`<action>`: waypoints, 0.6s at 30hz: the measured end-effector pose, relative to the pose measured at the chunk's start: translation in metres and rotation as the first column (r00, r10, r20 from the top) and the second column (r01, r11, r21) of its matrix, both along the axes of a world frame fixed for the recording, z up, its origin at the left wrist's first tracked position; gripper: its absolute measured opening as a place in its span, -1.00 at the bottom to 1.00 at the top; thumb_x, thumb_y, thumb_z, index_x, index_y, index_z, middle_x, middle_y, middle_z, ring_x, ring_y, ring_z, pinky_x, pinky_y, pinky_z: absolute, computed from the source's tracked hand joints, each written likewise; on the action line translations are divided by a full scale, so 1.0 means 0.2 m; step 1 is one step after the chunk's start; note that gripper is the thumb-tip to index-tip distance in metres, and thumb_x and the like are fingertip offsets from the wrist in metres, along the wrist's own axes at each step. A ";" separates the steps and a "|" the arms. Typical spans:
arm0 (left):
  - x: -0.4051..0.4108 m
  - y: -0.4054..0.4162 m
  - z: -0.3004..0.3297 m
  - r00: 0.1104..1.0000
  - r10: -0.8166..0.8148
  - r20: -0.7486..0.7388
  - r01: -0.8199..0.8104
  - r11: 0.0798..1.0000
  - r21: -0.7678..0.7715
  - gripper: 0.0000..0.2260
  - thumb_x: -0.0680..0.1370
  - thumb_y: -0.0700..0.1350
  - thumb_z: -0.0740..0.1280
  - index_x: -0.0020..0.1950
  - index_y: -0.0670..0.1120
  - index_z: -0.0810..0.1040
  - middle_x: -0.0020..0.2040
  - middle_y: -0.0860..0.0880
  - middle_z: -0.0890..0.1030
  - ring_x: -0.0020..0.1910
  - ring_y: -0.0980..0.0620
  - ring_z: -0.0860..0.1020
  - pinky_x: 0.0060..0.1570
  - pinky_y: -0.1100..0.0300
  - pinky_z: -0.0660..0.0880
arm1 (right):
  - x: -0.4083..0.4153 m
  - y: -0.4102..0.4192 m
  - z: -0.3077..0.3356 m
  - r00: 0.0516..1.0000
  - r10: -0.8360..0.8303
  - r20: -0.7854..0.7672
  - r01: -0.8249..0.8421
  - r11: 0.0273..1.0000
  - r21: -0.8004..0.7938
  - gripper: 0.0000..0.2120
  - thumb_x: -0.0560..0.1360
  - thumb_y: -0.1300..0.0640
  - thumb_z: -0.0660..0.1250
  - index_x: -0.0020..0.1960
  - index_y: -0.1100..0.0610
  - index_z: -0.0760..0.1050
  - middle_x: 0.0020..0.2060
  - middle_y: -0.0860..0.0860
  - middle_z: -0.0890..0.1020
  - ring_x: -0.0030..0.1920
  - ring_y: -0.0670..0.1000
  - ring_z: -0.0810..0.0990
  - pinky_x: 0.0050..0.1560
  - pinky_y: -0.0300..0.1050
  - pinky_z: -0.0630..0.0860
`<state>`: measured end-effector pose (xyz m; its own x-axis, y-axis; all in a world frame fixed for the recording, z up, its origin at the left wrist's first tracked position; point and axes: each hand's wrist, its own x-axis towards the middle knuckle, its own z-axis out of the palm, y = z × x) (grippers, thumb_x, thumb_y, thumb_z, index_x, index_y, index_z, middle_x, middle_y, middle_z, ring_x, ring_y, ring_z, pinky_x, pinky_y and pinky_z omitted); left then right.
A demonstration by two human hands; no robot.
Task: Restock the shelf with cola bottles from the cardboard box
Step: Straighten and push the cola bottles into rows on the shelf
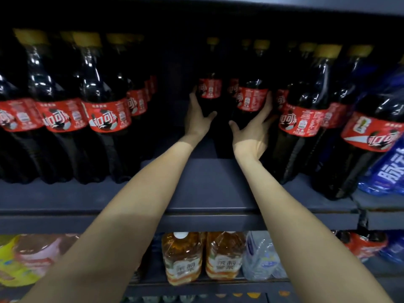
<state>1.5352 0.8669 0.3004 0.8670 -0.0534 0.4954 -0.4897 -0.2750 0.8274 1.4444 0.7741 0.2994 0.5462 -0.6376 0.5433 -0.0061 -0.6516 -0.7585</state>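
Note:
Both arms reach deep into the grey shelf (218, 193). My left hand (197, 115) wraps around a cola bottle (210, 88) with a red label and yellow cap, standing far back in the gap. My right hand (255, 125) grips a second cola bottle (251, 99) just to the right of it, also upright. Rows of matching cola bottles stand on the left (65, 110) and on the right (306, 119) of the gap. The cardboard box is out of view.
Blue-labelled bottles (391, 167) stand at the far right of the shelf. On the shelf below are amber drink bottles (183, 256), a clear water bottle (262, 256) and yellow and pink bottles (26, 256). The shelf above (218, 9) hangs low over the caps.

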 end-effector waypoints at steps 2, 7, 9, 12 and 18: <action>-0.03 0.02 -0.02 0.996 0.090 0.021 -0.091 0.995 0.042 -0.27 0.48 -0.14 0.40 0.52 0.00 0.04 0.42 -0.08 0.37 0.37 -0.08 0.39 0.30 0.05 0.34 | 0.00 0.00 0.00 0.996 0.076 0.040 -0.076 0.997 0.013 -0.05 0.39 0.11 0.47 0.54 -0.06 -0.11 0.43 0.18 0.27 0.32 0.23 0.42 0.20 0.13 0.48; -0.07 0.16 -0.05 0.934 0.347 0.088 -0.355 0.931 0.091 -0.27 0.51 -0.06 0.38 0.54 -0.03 0.01 0.46 -0.10 0.32 0.37 -0.13 0.38 0.25 0.02 0.34 | 0.01 0.08 0.02 0.939 0.331 0.091 -0.333 0.943 0.014 -0.03 0.36 0.21 0.48 0.53 0.00 -0.10 0.45 0.09 0.31 0.30 0.06 0.46 0.25 -0.09 0.39; -0.05 0.21 -0.04 0.909 0.403 0.103 -0.413 0.904 0.113 -0.29 0.53 -0.08 0.35 0.55 -0.06 0.00 0.44 -0.15 0.33 0.35 -0.19 0.40 0.22 -0.03 0.37 | 0.04 0.12 0.04 0.920 0.385 0.077 -0.389 0.920 0.044 -0.02 0.35 0.21 0.47 0.53 -0.01 -0.11 0.43 0.07 0.34 0.15 -0.03 0.52 0.21 -0.14 0.40; -0.01 0.25 -0.03 0.878 0.458 0.135 -0.477 0.860 0.180 -0.30 0.56 -0.10 0.31 0.56 -0.11 -0.05 0.44 -0.23 0.29 0.34 -0.25 0.39 0.19 -0.09 0.40 | 0.09 0.16 0.05 0.885 0.458 0.086 -0.464 0.883 0.072 0.02 0.32 0.25 0.47 0.53 -0.02 -0.13 0.41 0.07 0.37 0.11 -0.04 0.55 0.17 -0.19 0.41; 0.00 0.24 -0.04 0.848 0.488 0.205 -0.529 0.780 0.334 -0.25 0.55 -0.11 0.31 0.55 -0.18 -0.12 0.51 -0.25 0.10 0.41 -0.24 0.26 0.18 -0.09 0.42 | 0.14 0.17 0.04 0.848 0.528 0.054 -0.531 0.843 0.091 0.06 0.30 0.24 0.47 0.54 -0.01 -0.18 0.44 0.08 0.29 0.36 0.03 0.37 0.31 -0.12 0.37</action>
